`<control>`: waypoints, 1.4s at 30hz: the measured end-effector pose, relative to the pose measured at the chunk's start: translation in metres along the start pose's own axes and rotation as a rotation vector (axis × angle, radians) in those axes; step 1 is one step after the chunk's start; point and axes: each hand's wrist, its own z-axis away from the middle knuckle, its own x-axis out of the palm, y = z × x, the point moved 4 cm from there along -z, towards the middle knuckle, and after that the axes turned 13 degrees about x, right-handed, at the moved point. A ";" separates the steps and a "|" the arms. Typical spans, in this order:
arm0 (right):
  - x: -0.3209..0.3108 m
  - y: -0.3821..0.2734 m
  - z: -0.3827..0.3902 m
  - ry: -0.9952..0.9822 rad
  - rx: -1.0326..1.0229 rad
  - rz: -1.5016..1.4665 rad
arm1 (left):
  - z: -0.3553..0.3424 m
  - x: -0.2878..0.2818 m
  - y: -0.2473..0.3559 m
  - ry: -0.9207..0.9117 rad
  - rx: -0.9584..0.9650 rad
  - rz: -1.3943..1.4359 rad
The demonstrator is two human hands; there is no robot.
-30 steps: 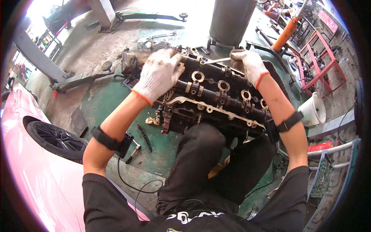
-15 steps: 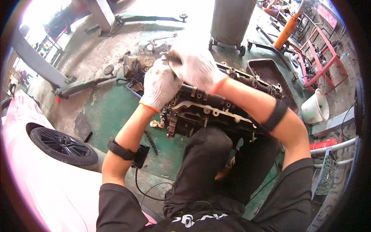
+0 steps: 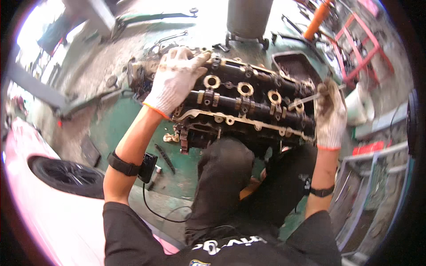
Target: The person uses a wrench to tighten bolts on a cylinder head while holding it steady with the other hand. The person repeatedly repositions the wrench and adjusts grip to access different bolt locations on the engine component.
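Note:
A long engine cylinder head (image 3: 248, 104) lies in front of my knees, with dark camshafts and round brass-coloured rings along its top. My left hand (image 3: 174, 77), in a white knitted glove with an orange cuff, rests on the far left part of it, fingers apart and nothing seen in them. Past its right end, my right hand (image 3: 330, 108), in a glove with dirty fingers, is closed around a slim silver metal tool (image 3: 304, 102). One end of the tool points left over the cylinder head; its exact kind is not clear.
A black oil pan (image 3: 295, 57) lies beyond the right end. A white bucket (image 3: 358, 106) and a red metal frame (image 3: 364, 48) stand at the right. The pink car (image 3: 33, 146) is close on my left. A grey wheeled drum (image 3: 248, 20) stands ahead.
My hands were together over the far left of the cylinder head. The right has swung out to its right end, the tool now visible in it; the left has opened and stayed near.

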 end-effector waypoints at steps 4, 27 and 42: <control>-0.039 0.032 -0.029 -0.091 0.057 -0.207 | -0.016 0.000 -0.003 -0.186 0.151 0.097; -0.091 0.048 -0.017 -0.251 0.076 -0.248 | -0.059 0.025 0.012 -0.354 -0.028 0.150; -0.096 0.043 -0.016 -0.140 -0.021 -0.185 | -0.068 0.024 0.009 -0.355 0.250 0.145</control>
